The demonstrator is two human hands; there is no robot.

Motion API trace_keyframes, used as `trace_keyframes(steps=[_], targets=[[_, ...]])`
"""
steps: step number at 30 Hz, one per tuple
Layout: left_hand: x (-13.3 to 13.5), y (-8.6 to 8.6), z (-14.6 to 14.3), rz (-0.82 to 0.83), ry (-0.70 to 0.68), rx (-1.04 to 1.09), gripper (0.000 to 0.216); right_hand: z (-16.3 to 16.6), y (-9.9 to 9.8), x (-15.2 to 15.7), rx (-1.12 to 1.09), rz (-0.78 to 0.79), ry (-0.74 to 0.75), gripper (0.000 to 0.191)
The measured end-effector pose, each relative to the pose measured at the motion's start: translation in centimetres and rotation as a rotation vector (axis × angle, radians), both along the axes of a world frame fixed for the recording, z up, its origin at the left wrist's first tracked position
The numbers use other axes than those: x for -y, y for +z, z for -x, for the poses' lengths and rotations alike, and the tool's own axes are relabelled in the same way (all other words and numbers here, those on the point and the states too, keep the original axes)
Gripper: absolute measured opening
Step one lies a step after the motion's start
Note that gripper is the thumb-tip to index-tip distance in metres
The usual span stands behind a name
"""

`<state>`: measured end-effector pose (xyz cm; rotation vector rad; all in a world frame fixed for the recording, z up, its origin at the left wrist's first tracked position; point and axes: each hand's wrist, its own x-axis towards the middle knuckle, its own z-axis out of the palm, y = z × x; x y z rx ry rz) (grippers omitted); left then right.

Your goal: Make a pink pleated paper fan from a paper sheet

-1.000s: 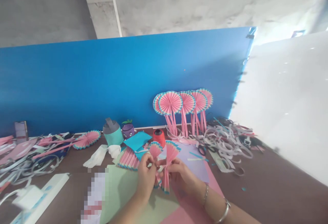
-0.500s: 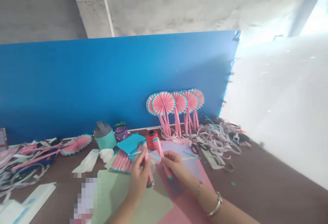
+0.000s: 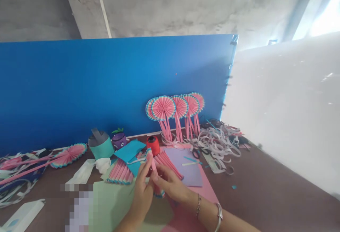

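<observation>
A narrow bundle of pleated pink paper (image 3: pixel 149 152) with teal ends stands tilted between my hands. My left hand (image 3: pixel 145 182) is closed round its left side. From the right, my right hand (image 3: pixel 170 186) pinches the same bundle with thumb and fingers. Just behind my right hand, another pleated pink paper (image 3: pixel 170 164) lies partly fanned on a lilac sheet (image 3: pixel 191 175). To the left of my hands rests one more pleated pink piece (image 3: pixel 120 172), near a teal sheet (image 3: pixel 130 150). Green paper (image 3: pixel 111 203) is spread below my hands.
Several finished round paper fans (image 3: pixel 163 108) lean on the blue partition (image 3: pixel 79 83). Tangled white strips (image 3: pixel 217 140) and scissors (image 3: pixel 196 153) lie at right. A red round container (image 3: pixel 153 145), a purple cup (image 3: pixel 119 140) and a teal bottle (image 3: pixel 101 147) stand at the back.
My right hand has let go of its own pleated piece, which now lies on the lilac sheet. It has moved left and taken hold of the bundle in my left hand.
</observation>
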<state>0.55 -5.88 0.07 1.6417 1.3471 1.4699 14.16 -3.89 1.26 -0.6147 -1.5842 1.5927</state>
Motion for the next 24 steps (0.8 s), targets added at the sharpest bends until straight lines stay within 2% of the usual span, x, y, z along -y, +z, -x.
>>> trace_keyframes(steps=[4,9,11,14,16,24], targets=[[0.1,0.1,-0.1,0.060,0.043,0.080,0.053,-0.2,-1.1,-1.1,-0.043,0.125,0.001,0.043],[-0.2,0.2,-0.5,0.164,0.044,0.478,0.078,-0.7,-1.5,-1.7,0.086,0.147,-0.056,0.035],[-0.5,0.3,-0.4,0.232,-0.008,0.636,0.072,-0.8,-1.4,-1.5,0.139,0.104,-0.047,0.027],[-1.0,0.5,0.2,0.358,-0.094,0.817,0.043,-0.9,-0.9,-1.2,0.211,0.023,-0.029,0.015],[-1.4,0.7,0.7,0.391,-0.108,0.892,0.033,-1.2,-0.5,-1.1,0.270,-0.019,-0.009,0.013],[-2.5,0.2,1.7,0.428,0.064,0.987,0.029,-3.9,1.1,-2.6,0.606,-0.092,0.074,0.012]])
